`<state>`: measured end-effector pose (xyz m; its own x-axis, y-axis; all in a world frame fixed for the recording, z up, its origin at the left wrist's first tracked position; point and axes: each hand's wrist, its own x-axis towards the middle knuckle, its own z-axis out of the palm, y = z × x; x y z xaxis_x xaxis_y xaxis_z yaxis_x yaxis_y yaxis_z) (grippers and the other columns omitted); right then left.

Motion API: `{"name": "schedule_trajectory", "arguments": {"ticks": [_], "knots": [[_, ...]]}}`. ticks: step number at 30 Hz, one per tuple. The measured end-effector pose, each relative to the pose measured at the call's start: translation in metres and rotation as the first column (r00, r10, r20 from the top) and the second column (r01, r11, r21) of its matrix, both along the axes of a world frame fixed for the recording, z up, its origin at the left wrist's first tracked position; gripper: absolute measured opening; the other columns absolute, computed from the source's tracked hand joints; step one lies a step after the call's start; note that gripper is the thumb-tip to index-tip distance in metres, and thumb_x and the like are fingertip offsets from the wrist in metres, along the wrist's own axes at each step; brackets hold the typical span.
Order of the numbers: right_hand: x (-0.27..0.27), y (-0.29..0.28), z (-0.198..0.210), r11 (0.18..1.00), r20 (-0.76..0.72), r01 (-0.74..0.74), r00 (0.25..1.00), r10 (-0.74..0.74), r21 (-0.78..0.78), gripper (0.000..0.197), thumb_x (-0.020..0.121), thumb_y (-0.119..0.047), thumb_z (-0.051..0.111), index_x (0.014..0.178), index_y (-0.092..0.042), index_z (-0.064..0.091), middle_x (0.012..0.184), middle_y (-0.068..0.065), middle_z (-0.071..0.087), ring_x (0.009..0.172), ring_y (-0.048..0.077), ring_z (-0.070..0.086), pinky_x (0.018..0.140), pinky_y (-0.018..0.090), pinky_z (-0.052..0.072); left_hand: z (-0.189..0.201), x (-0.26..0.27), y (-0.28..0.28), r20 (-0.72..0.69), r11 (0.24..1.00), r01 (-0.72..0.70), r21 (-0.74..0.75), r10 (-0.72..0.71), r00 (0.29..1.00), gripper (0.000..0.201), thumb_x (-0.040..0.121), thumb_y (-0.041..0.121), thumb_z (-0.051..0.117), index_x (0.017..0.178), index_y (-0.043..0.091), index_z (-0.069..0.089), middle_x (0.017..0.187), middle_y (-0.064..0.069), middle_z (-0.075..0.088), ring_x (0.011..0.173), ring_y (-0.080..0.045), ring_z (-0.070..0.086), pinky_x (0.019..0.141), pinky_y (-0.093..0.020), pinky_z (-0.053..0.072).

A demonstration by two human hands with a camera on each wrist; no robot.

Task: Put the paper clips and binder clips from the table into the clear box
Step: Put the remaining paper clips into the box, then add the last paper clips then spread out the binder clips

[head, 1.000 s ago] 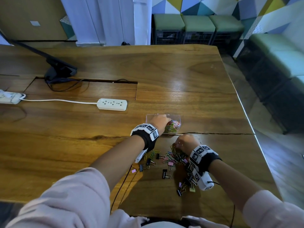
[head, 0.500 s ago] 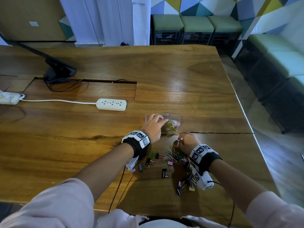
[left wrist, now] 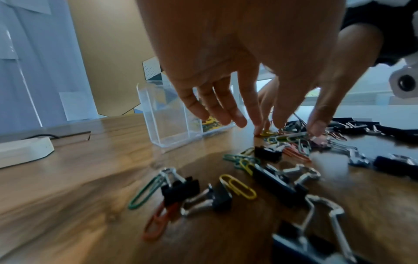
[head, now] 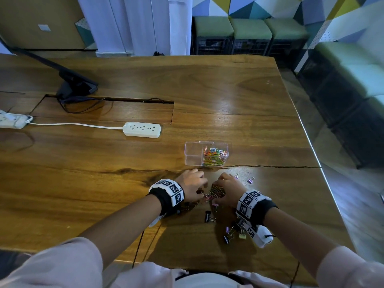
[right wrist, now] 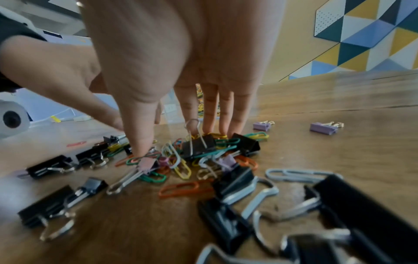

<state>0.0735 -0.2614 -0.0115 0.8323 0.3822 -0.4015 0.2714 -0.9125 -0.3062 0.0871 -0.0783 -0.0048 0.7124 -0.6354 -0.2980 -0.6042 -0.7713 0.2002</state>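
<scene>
The left hand (head: 192,187) has left the clear box (head: 206,153) for the clip pile (head: 216,192).

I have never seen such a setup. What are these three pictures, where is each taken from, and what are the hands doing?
No machine here: a person works with two bare hands, wearing a camera on the head and one on each wrist. The head view looks down on a wooden table. The wrist views look along each palm. The left hand and right hand reach with straight fingers into a pile of paper clips and binder clips. Neither clearly holds anything. Beyond stands the clear box: one compartment holds coloured paper clips, the other looks empty.
</scene>
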Motion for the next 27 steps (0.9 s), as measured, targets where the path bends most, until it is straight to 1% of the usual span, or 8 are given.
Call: {"name": "schedule_trajectory", "arguments": {"ticks": [2, 3, 7, 10, 13, 20, 23, 27], "knots": [[-0.001, 0.002, -0.001, 1.0, 0.004, 0.019, 1.0, -0.019, 0.016, 0.058, 0.076, -0.041, 0.07, 0.127, -0.02, 0.053, 0.122, -0.002, 0.046, 0.114, 0.016, 0.044, 0.099, 0.03, 0.042, -0.006, -0.005, 0.001, -0.029, 0.998, -0.038, 0.044, 0.04, 0.999, 0.047, 0.083, 0.044, 0.062, 0.12, 0.017, 0.052, 0.119, -0.004, 0.047, 0.111, -0.021, 0.043, 0.092, -0.036, 0.039], [-0.001, 0.003, -0.002, 0.999, 0.0, 0.033, 0.999, -0.033, 0.026, 0.054, 0.076, -0.039, 0.07, 0.125, -0.02, 0.055, 0.121, -0.002, 0.047, 0.113, 0.016, 0.046, 0.098, 0.029, 0.043, -0.009, -0.006, 0.003, -0.043, 0.997, -0.067, 0.04, 0.068, 0.997, 0.051, 0.08, 0.044, 0.065, 0.12, 0.016, 0.05, 0.119, -0.004, 0.046, 0.111, -0.021, 0.043, 0.092, -0.035, 0.041], [0.0, 0.006, -0.002, 0.997, -0.014, 0.059, 0.998, -0.058, 0.049, 0.04, 0.079, -0.025, 0.07, 0.118, -0.018, 0.06, 0.118, 0.0, 0.051, 0.108, 0.016, 0.051, 0.094, 0.026, 0.046, -0.013, -0.008, 0.016, -0.158, 0.978, -0.205, -0.03, 0.197, 0.968, 0.06, 0.071, 0.042, 0.076, 0.12, 0.022, 0.047, 0.121, 0.0, 0.041, 0.112, -0.017, 0.041, 0.093, -0.033, 0.044], [0.004, 0.008, 0.001, 0.999, -0.037, 0.042, 0.998, -0.041, 0.025, 0.036, 0.081, -0.022, 0.069, 0.115, -0.018, 0.061, 0.116, 0.001, 0.056, 0.106, 0.017, 0.053, 0.093, 0.026, 0.046, -0.013, -0.008, 0.025, -0.249, 0.974, -0.224, -0.046, 0.206, 0.946, 0.067, 0.07, 0.037, 0.079, 0.127, 0.021, 0.046, 0.126, 0.002, 0.037, 0.116, -0.015, 0.038, 0.099, -0.033, 0.043], [0.005, 0.011, 0.002, 1.0, -0.058, 0.027, 0.998, -0.028, -0.005, 0.029, 0.082, -0.02, 0.067, 0.111, -0.017, 0.063, 0.113, 0.002, 0.061, 0.104, 0.017, 0.056, 0.092, 0.028, 0.048, -0.012, -0.004, 0.029, -0.301, 0.971, -0.23, -0.069, 0.2, 0.932, 0.063, 0.073, 0.03, 0.077, 0.129, 0.021, 0.048, 0.127, 0.001, 0.039, 0.118, -0.015, 0.039, 0.1, -0.032, 0.042], [0.007, 0.014, 0.003, 0.999, -0.074, 0.01, 0.997, -0.013, -0.038, 0.021, 0.082, -0.016, 0.067, 0.103, -0.015, 0.067, 0.111, 0.003, 0.063, 0.104, 0.019, 0.057, 0.091, 0.029, 0.05, -0.006, 0.006, 0.029, -0.334, 0.975, -0.213, -0.065, 0.18, 0.925, 0.045, 0.082, 0.022, 0.07, 0.125, 0.019, 0.055, 0.122, -0.001, 0.045, 0.112, -0.016, 0.046, 0.095, -0.029, 0.042], [0.009, 0.014, 0.001, 0.999, -0.078, 0.0, 0.997, -0.003, -0.04, 0.021, 0.08, -0.017, 0.069, 0.101, -0.016, 0.068, 0.11, 0.002, 0.063, 0.102, 0.018, 0.058, 0.09, 0.029, 0.051, -0.005, 0.006, 0.026, -0.3, 0.977, -0.206, -0.047, 0.183, 0.936, 0.039, 0.085, 0.023, 0.067, 0.122, 0.018, 0.058, 0.12, -0.002, 0.047, 0.111, -0.017, 0.048, 0.093, -0.03, 0.043], [0.012, 0.014, 0.002, 0.998, -0.095, -0.019, 0.995, 0.014, -0.054, 0.02, 0.08, -0.018, 0.07, 0.099, -0.016, 0.069, 0.109, 0.001, 0.064, 0.1, 0.017, 0.06, 0.088, 0.028, 0.052, -0.004, 0.001, 0.017, -0.241, 0.977, -0.212, -0.013, 0.203, 0.949, 0.04, 0.083, 0.035, 0.067, 0.118, 0.017, 0.057, 0.119, -0.002, 0.048, 0.109, -0.018, 0.049, 0.09, -0.03, 0.044]]}}
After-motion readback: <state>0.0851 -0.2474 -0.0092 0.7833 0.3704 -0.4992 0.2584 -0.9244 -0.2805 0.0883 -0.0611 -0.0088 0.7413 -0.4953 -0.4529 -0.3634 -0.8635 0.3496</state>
